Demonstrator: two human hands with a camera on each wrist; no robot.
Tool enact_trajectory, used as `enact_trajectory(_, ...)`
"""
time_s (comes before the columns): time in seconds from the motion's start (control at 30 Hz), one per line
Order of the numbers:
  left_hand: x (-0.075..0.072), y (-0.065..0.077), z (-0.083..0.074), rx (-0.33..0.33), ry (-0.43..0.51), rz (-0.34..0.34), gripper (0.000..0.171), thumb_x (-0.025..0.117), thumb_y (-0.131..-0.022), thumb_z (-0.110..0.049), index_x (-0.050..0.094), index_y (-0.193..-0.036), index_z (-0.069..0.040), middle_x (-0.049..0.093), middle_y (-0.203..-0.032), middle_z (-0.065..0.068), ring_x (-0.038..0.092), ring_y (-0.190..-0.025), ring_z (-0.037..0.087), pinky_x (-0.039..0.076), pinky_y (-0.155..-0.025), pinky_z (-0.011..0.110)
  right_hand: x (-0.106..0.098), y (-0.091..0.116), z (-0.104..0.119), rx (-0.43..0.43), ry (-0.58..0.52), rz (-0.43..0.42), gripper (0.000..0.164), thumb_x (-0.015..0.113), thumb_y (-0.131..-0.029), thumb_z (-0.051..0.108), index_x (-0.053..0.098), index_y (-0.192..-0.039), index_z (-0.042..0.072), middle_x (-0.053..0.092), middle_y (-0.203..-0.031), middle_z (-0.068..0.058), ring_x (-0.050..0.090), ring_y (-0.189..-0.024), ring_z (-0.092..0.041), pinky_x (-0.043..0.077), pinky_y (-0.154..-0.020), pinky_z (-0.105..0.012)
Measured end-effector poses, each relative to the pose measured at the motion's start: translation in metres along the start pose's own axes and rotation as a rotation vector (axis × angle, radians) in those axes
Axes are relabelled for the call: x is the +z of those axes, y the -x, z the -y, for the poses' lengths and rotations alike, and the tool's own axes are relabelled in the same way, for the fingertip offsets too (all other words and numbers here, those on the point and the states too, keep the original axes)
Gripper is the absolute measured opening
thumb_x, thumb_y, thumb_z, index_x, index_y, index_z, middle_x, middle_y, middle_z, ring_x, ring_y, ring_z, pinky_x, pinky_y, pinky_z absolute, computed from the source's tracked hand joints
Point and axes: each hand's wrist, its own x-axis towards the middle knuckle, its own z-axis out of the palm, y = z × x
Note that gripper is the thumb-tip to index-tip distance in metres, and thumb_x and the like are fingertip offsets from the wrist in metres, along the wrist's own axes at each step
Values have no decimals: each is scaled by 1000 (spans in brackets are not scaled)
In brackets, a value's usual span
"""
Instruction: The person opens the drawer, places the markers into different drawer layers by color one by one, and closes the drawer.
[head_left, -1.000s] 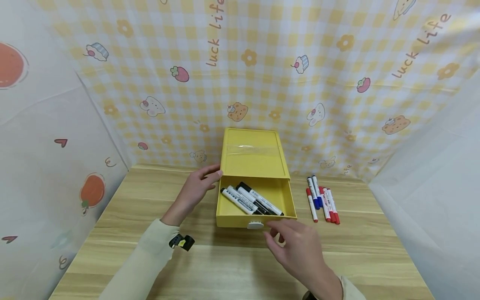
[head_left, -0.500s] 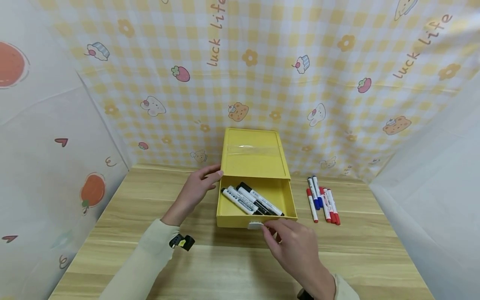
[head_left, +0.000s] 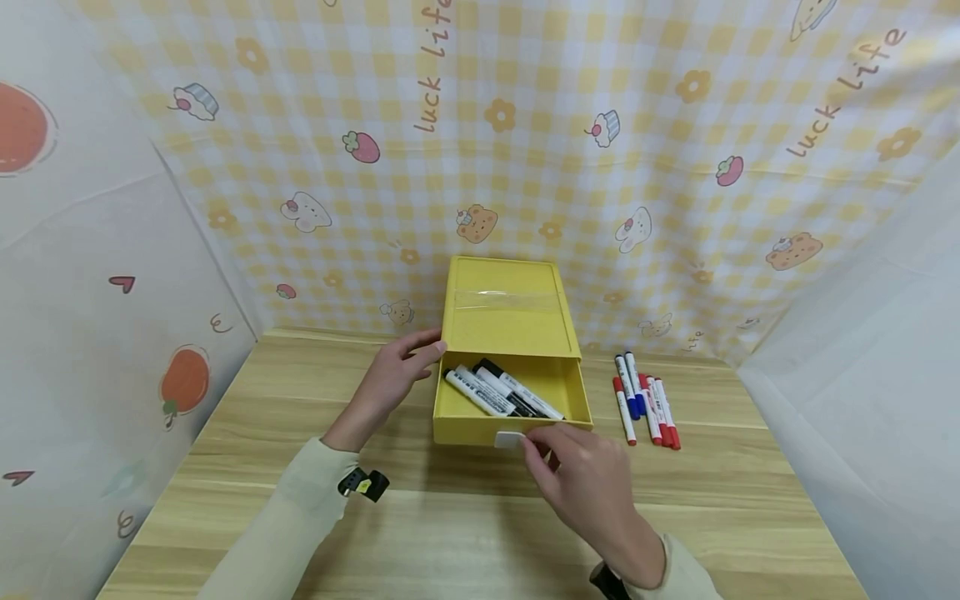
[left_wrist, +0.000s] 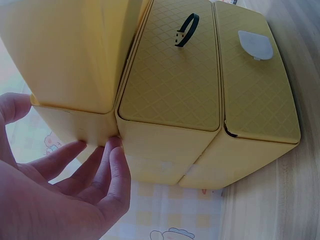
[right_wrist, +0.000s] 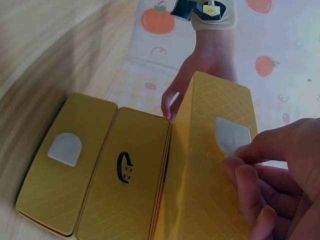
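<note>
A yellow drawer cabinet (head_left: 510, 321) stands against the back curtain, its top drawer (head_left: 459, 431) pulled out. Several white markers with black caps (head_left: 483, 393) lie inside that drawer. My right hand (head_left: 588, 483) pinches the white drawer handle (right_wrist: 231, 136) between thumb and index finger, the other fingers curled below. On the cabinet's left side rests my left hand (head_left: 384, 379); in the left wrist view its extended fingertips (left_wrist: 112, 142) touch the side wall under the top drawer, and the thumb is near the upper edge.
Red-capped markers (head_left: 663, 412) and blue-capped markers (head_left: 630, 383) lie on the wooden table (head_left: 720, 492) right of the cabinet. Two lower drawers are shut: the middle one carries a black loop (left_wrist: 187, 30), the bottom one a white handle (left_wrist: 256, 45). A patterned curtain (head_left: 337, 200) hangs behind.
My right hand has closed on the handle, and the top drawer has slid slightly inward. The markers inside have shifted slightly with it. My left hand has stayed put.
</note>
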Motion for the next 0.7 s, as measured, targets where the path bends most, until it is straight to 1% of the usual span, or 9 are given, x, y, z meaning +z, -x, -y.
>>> enact_trajectory(0.13, 0, 0, 0, -2, -1, 2, 62, 66, -111, -43, 57, -160, -4, 52, -165, 16, 57, -145, 36, 49, -118, 60, 3, -3, -4, 12, 13, 5, 11, 90, -87, 12, 80, -82, 11, 73, -74, 7, 58, -55, -2, 39, -47, -12)
enact_trajectory(0.27, 0, 0, 0, -2, 0, 2, 62, 65, -111, -43, 57, -159, -4, 53, -164, 16, 57, -145, 36, 49, -118, 61, 6, -7, -8, 0, 31, 0, 12, 89, -89, 13, 79, -81, 10, 73, -74, 5, 58, -55, -2, 40, -46, -13)
enact_trajectory(0.5, -1, 0, -1, -1, 0, 6, 62, 66, -111, -43, 58, -159, -5, 54, -164, 16, 58, -143, 36, 51, -116, 56, 12, -14, -15, 3, 47, -3, 12, 89, -89, 13, 79, -82, 9, 74, -74, 3, 61, -55, -4, 43, -45, -15)
enact_trajectory(0.7, -1, 0, 0, -11, 9, 9, 60, 66, -111, -43, 59, -159, -6, 54, -163, 14, 58, -143, 35, 51, -117, 56, 17, -21, -22, -8, 42, -22, 13, 88, -90, 13, 79, -81, 9, 73, -71, 2, 62, -54, -7, 45, -45, -19)
